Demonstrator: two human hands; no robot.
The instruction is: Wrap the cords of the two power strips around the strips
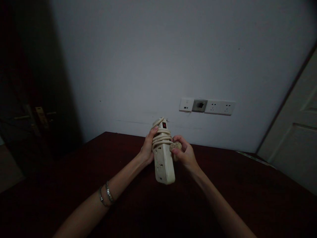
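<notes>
Wall (148, 66), pale, marked by small dark spots and faint scuffs. Plates mounted in row: white plate (183, 105) at left, grey plate (195, 105) with dark centre in middle, white socket plate (220, 107) at right. Tabletop (138, 211), dark red, spread below; thin pale strip (256, 160) seen near far right edge. White panelled door (303, 145), cut off at right. Dark door (21, 66) at left, fitted with brass-coloured lock plate (41, 116), partly lost in shadow.

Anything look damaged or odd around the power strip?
Nothing looks spilled or clearly broken. Faint dark marks streak the wall beyond the power strip, breaking its plain surface. One grey plate looks mismatched between white plates.
</notes>
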